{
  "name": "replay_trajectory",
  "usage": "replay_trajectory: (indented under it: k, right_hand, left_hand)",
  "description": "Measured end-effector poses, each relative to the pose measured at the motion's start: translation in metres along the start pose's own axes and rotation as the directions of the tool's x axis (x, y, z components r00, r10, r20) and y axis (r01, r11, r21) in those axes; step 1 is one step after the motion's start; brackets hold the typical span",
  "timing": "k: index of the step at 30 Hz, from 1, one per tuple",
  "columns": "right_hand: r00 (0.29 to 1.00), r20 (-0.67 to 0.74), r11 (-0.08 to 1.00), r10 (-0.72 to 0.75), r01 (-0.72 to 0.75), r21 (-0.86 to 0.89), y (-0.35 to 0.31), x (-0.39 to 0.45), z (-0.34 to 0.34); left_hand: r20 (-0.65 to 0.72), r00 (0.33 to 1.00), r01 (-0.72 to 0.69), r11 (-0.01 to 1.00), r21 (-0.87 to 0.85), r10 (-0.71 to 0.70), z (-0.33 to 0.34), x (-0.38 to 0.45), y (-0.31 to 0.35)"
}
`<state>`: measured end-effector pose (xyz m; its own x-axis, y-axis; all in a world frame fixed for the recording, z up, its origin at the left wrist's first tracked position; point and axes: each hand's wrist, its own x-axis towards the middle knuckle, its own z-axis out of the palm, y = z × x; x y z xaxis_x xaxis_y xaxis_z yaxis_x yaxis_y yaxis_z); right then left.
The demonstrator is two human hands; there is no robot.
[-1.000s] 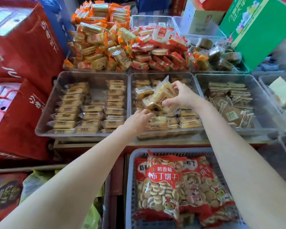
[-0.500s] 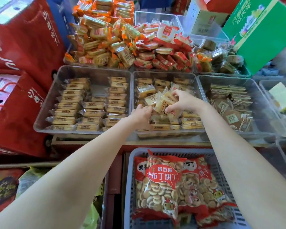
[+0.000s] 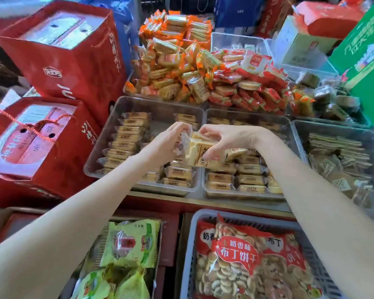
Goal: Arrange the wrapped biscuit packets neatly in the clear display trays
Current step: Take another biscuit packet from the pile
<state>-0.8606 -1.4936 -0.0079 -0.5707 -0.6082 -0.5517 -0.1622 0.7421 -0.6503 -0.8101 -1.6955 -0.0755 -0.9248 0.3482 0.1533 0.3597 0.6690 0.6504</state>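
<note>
Red-printed bags of small round biscuits (image 3: pixel 253 262) lie nearest, in a grey slatted basket (image 3: pixel 189 244) below the table edge (image 3: pixel 203 202), with green-wrapped snacks (image 3: pixel 127 242) to their left. Above the seam between two clear trays, both hands meet on a small bunch of wrapped biscuit packets (image 3: pixel 200 153). The right hand (image 3: pixel 221 140) grips the bunch from above, fingers curled over it, while the left hand (image 3: pixel 166 141) pinches the crinkled clear wrapper at its end, probably to square the packets before setting them down. They are pale yellow, flat-sided and sealed in clear film with dark print. The left tray (image 3: pixel 160 107) holds neat columns with a bare strip at the back, likely the next slot; the middle tray (image 3: pixel 246 196) looks looser. Beyond, orange and red packets (image 3: pixel 181 59) are heaped.
</note>
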Motion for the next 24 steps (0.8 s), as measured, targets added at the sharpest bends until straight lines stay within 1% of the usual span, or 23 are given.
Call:
replay_trajectory:
  k: [2,5,7,8,10,11,12,13,15,16,17,18,20,22,24]
  right_hand:
    - [0.999,0.030,1.000,-0.019,0.018,0.018,-0.014,0.020,0.004]
    - [0.997,0.050,0.998,-0.063,0.063,0.009,-0.036,0.051,0.007]
    - [0.995,0.041,0.995,-0.095,0.094,0.018,-0.048,0.070,0.008]
    - [0.995,0.021,0.994,-0.102,0.101,0.043,-0.051,0.080,0.008]
    - [0.992,-0.068,0.988,-0.103,0.110,0.110,-0.051,0.100,0.006]
    - [0.987,-0.133,0.987,-0.088,0.104,0.119,-0.050,0.111,0.004]
    - [0.976,-0.209,0.992,-0.063,0.083,0.090,-0.049,0.124,0.002]
    - [0.957,-0.286,0.999,-0.036,0.046,0.028,-0.049,0.138,0.000]
    - [0.913,-0.409,0.990,-0.014,-0.046,-0.134,-0.052,0.166,0.002]
    - [0.897,-0.442,0.973,-0.027,-0.078,-0.216,-0.055,0.178,0.005]
    - [0.888,-0.458,0.952,-0.047,-0.099,-0.290,-0.056,0.188,0.009]
    - [0.885,-0.462,0.933,-0.065,-0.111,-0.344,-0.055,0.197,0.013]
    - [0.879,-0.473,0.915,-0.069,-0.132,-0.380,-0.047,0.206,0.017]
    - [0.883,-0.465,0.893,-0.067,-0.155,-0.423,-0.035,0.206,0.017]
    - [0.901,-0.424,0.837,-0.092,-0.160,-0.523,-0.026,0.205,0.020]
  left_hand:
    - [-0.022,0.999,0.046,0.998,-0.031,-0.047,-0.007,-0.010,-0.019]
    - [-0.057,0.979,0.190,0.979,-0.071,-0.194,-0.023,-0.018,-0.042]
    - [-0.141,0.973,0.180,0.982,-0.048,-0.185,-0.031,-0.019,-0.057]
    - [-0.206,0.960,0.184,0.981,-0.055,-0.192,-0.035,-0.019,-0.066]
    - [-0.319,0.896,0.298,0.951,-0.081,-0.308,-0.043,-0.016,-0.085]
    - [-0.336,0.871,0.357,0.932,-0.069,-0.358,-0.045,-0.015,-0.094]
    - [-0.321,0.862,0.405,0.914,-0.026,-0.392,-0.046,-0.013,-0.102]
    - [-0.276,0.869,0.436,0.899,0.033,-0.411,-0.045,-0.011,-0.111]
    - [-0.117,0.899,0.437,0.881,0.181,-0.422,-0.040,-0.006,-0.122]
    - [-0.018,0.898,0.429,0.864,0.263,-0.440,-0.036,-0.003,-0.125]
    - [0.059,0.886,0.417,0.845,0.336,-0.461,-0.032,0.000,-0.129]
    - [0.106,0.875,0.396,0.825,0.403,-0.472,-0.029,0.004,-0.132]
    - [0.145,0.872,0.345,0.797,0.496,-0.468,-0.028,0.010,-0.138]
    - [0.164,0.868,0.314,0.775,0.548,-0.468,-0.031,0.015,-0.144]
    - [0.185,0.846,0.319,0.753,0.576,-0.500,-0.033,0.018,-0.149]
